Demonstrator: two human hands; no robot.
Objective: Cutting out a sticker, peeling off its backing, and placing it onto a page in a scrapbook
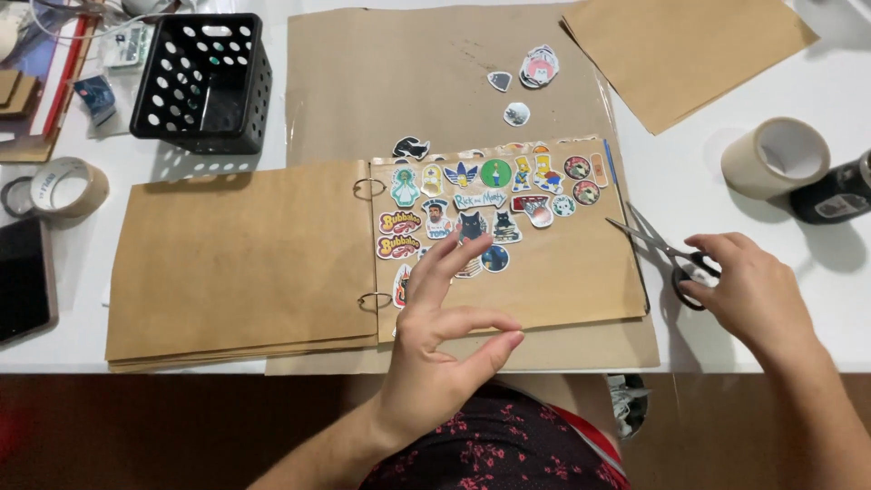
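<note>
A: Left hand (442,349) is hovering over the kraft ring-bound album (381,259), fingers spread, thumb and forefinger nearly pinching; whether anything sits between them, I cannot tell.

B: Right hand (753,295)?

A: Curling loosely onto the scissors (667,249), just right of the album's sticker page (494,204).

B: Hazards?

A: Blades are pointing at the page edge; dragging could be scratching it. Loose stickers (535,73) above the album could be scattering.
</note>
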